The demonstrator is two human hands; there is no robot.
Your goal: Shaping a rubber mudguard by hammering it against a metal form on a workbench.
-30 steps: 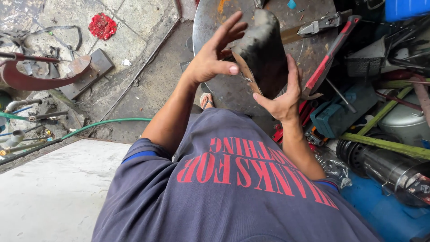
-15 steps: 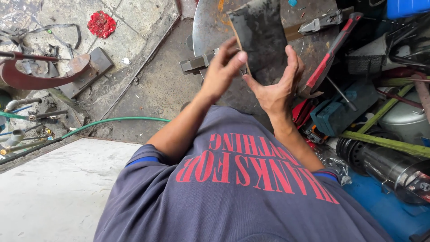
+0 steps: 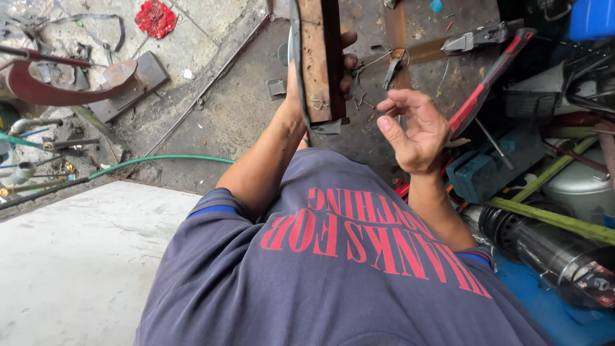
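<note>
the left hand (image 3: 317,74) is closed on a flat rusty metal piece (image 3: 318,57), held up on edge so only its narrow brown side faces the camera; fingertips show past its far side, and most of the hand is hidden behind it. the piece sits above and ahead of the person's chest, over the round dark steel counter (image 3: 410,32).

the right hand (image 3: 413,125) is open and off the piece, just to its right, palm turned toward it, fingers loosely curled, holding nothing.

judgement: a one-handed hold on an edge-up plate is the weak point. the grip should stay low and firm near the bottom edge, wrist straight, with the open hand brought back against the flat face before any turning. the edges look rough, so fingers should press the faces, not slide along the rim.

pose: left forearm raised steeply, elbow bent near the torso; right forearm angled up from the right side, wrist cocked back.

right of the right hand lie a red-handled tool (image 3: 490,80) and a blue case (image 3: 493,166); a green hose (image 3: 160,160) runs left of the left arm.
</note>
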